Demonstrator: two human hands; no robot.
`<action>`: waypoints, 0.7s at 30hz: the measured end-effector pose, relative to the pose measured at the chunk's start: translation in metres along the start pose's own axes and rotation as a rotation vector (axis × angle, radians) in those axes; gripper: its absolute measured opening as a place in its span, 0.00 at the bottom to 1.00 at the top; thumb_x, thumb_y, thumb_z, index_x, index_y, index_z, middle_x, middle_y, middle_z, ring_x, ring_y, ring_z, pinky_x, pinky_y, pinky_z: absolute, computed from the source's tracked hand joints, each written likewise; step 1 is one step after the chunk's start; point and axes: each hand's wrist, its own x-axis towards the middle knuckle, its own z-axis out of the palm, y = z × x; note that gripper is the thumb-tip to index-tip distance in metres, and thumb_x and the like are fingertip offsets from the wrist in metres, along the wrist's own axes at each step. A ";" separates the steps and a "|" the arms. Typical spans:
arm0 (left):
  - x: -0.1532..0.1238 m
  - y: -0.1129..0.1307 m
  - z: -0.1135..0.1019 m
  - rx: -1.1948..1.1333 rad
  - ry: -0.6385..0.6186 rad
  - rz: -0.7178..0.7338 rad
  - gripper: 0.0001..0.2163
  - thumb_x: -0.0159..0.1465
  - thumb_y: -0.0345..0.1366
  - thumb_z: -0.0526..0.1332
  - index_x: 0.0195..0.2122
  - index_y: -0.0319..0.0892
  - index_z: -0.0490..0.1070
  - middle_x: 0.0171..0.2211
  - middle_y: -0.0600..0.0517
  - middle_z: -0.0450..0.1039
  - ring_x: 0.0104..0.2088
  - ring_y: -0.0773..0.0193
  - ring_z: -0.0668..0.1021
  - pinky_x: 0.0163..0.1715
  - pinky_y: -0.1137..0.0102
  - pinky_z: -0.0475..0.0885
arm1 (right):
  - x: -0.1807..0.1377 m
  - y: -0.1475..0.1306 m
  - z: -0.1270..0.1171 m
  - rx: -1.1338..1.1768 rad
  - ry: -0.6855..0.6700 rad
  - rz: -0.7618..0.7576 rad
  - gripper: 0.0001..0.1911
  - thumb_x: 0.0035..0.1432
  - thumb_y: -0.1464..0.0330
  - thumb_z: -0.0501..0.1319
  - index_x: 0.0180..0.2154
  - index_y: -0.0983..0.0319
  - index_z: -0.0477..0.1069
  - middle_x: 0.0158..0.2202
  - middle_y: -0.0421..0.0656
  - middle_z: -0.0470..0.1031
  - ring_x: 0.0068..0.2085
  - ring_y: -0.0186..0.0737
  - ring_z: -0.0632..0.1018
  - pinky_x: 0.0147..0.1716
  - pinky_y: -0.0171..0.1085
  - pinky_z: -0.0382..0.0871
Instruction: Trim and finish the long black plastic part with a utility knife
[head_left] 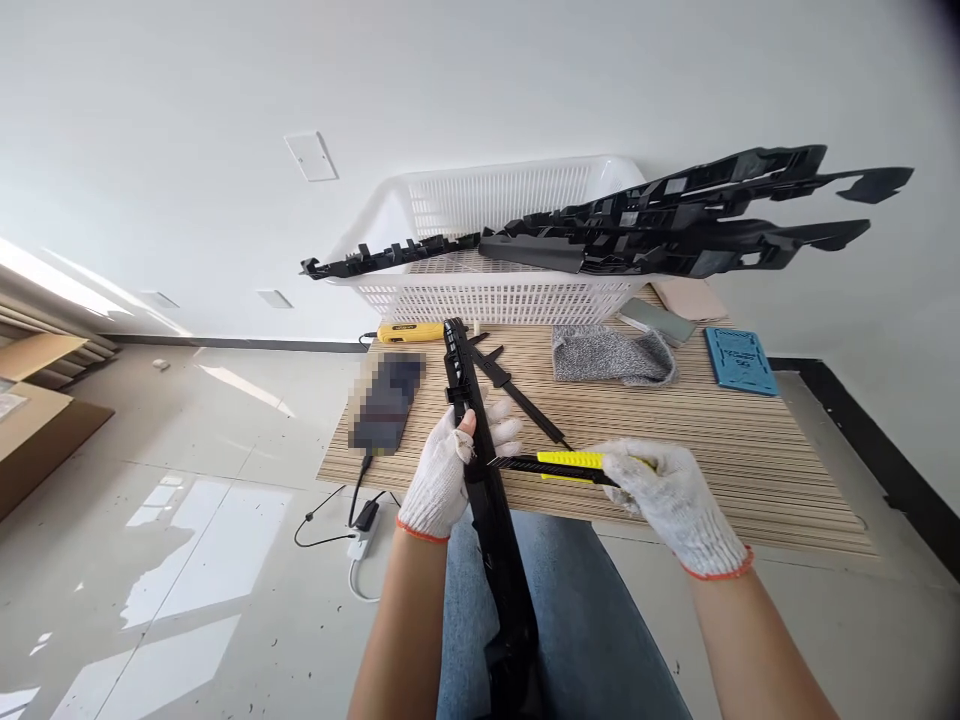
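Note:
A long black plastic trim piece (495, 530) slants from the table down over my lap. My left hand (442, 470), in a white knit glove with the thumb tip bare, is wrapped round its upper part. In my gloved right hand (660, 490) is a yellow and black utility knife (574, 463), held level. Its dark blade points left and its tip meets the edge of the trim piece, just below my left fingers. Behind them on the table lies a black caliper (517, 395).
A white plastic basket (495, 298) against the wall carries several black trim pieces (675, 215), jutting far right. On the striped table (720, 480) lie a yellow tool (411, 332), a blurred phone (390, 400), a grey cloth (611, 355) and a blue pad (741, 360). A power strip (362, 540) sits below left.

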 end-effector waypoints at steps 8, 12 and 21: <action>-0.002 0.002 -0.006 0.114 -0.047 -0.107 0.27 0.58 0.47 0.75 0.54 0.40 0.72 0.43 0.43 0.82 0.43 0.50 0.85 0.44 0.61 0.80 | 0.001 -0.001 0.003 -0.073 -0.034 -0.018 0.23 0.48 0.50 0.66 0.31 0.64 0.82 0.17 0.39 0.66 0.19 0.31 0.62 0.18 0.33 0.55; 0.000 0.003 -0.008 0.056 -0.025 -0.157 0.22 0.60 0.44 0.74 0.50 0.40 0.73 0.42 0.43 0.83 0.44 0.50 0.85 0.43 0.60 0.81 | 0.002 0.003 0.004 -0.056 0.080 -0.046 0.24 0.49 0.49 0.65 0.32 0.64 0.82 0.16 0.39 0.67 0.19 0.33 0.64 0.18 0.33 0.56; 0.009 0.000 -0.010 -0.038 0.020 -0.193 0.13 0.65 0.39 0.68 0.47 0.40 0.72 0.43 0.41 0.82 0.40 0.51 0.85 0.35 0.64 0.81 | 0.002 0.002 0.002 -0.022 0.021 -0.043 0.24 0.49 0.50 0.67 0.33 0.65 0.83 0.16 0.38 0.67 0.19 0.31 0.62 0.17 0.32 0.54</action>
